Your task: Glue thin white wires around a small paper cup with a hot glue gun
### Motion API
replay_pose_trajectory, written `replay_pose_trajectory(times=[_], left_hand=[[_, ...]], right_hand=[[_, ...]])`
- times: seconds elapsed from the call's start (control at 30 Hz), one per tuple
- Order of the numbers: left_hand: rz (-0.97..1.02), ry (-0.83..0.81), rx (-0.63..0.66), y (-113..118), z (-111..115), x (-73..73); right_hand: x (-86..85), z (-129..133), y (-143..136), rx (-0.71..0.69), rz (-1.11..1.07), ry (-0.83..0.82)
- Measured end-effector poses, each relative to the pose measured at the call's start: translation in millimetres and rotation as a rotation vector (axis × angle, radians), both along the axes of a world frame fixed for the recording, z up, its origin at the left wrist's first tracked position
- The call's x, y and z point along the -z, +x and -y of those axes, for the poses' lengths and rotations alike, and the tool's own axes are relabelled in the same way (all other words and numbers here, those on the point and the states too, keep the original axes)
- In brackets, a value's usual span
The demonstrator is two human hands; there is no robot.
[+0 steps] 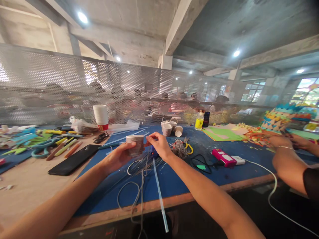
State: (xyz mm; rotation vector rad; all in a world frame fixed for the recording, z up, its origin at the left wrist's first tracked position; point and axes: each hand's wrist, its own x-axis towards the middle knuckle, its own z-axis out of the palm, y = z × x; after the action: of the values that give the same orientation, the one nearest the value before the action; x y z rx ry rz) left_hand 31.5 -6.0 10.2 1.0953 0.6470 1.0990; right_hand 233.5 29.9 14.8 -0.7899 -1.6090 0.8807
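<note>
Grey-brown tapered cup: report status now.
Left hand gripping grey-brown tapered cup, rim up. Right hand beside it, contact unclear. Loose grey cord and long translucent stick below hands.

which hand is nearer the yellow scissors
Right. The right hand is left of the yellow scissors, with grey cord between; the left hand is farther left, holding a cup.

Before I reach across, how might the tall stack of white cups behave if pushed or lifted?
The stack of white cups would probably tip easily, being tall and narrow. It is likely light for its size: such close nesting suggests thin walls. Gripped only near the top, it might come apart, since the cups look nested.
</note>
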Motion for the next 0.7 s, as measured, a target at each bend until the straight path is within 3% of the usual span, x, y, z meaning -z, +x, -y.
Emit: replay_pose_trajectory(times=[0.7], left_hand=[[0.002, -0.035, 0.032, 0.3, 3.5, -2.9]], right_hand=[[3.1, -2.6, 0.8, -0.042, -0.018, -0.034]])
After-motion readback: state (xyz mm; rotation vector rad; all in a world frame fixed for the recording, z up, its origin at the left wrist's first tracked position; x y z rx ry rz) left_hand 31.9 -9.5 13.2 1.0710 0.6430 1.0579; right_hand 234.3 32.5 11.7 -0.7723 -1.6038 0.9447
